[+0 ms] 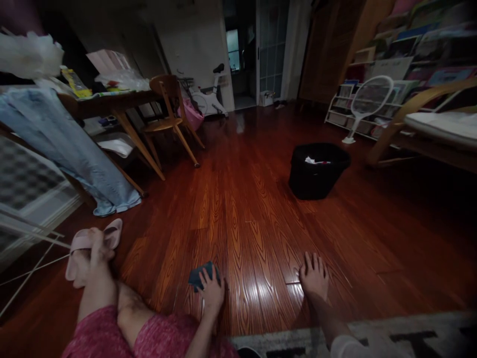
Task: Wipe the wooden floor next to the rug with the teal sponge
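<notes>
My left hand [212,293] presses a dark teal folded cloth [196,279] against the glossy reddish wooden floor [242,233]. Its fingers lie across the cloth's right part, and what is under the palm is hidden. Off to the right, my right hand [315,278] rests palm down on the bare boards, fingers spread and nothing in them. Both arms reach in from the bottom edge. Legs in pink shorts [167,333] stretch to the left, with the feet at pale pink slippers [80,241].
A black bin [316,174] with some litter stands ahead on the right. An electric swatter [372,97] stands by a shelf, near a wooden armchair [421,104]. Leftward are a table, a wooden chair [167,107] and hanging jeans [67,144]. A patterned rug [387,328] lies at the bottom right.
</notes>
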The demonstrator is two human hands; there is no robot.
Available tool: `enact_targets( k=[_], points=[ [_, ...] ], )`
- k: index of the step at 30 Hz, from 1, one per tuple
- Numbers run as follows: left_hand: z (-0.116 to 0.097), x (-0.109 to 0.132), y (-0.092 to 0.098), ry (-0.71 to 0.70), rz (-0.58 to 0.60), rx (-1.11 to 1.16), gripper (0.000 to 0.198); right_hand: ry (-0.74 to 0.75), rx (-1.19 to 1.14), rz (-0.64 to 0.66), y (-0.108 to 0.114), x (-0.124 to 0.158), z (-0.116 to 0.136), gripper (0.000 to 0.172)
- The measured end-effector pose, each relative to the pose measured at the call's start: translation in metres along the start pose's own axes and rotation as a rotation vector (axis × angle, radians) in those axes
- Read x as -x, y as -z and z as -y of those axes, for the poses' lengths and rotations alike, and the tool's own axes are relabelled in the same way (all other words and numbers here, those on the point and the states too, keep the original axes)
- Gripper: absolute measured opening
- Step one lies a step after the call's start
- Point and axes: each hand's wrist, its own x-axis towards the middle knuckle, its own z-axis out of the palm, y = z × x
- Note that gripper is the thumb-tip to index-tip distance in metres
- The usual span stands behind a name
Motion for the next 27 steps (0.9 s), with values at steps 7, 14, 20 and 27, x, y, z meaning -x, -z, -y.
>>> enact_targets(
  k=[7,14,20,27],
  points=[
    [-0.078,0.082,-0.030,-1.092,0.355,0.141,0.062,-0.013,0.013,0.013,-0.003,-0.001,-0.001,0.061],
    [-0.095,0.089,-0.042,-1.316,0.347,0.185,0.053,0.003,0.053,0.030,-0.004,0.000,-0.003,0.060],
    [-0.047,0.005,-0.012,-0.594,0.052,0.130,0.052,-0.003,0.044,0.058,-0.005,-0.001,-0.004,0.061],
    [0.036,-0.035,-0.007,0.125,-0.100,0.068,0.053,-0.006,0.043,0.056,-0.006,-0.001,-0.004,0.061]
  ],
)
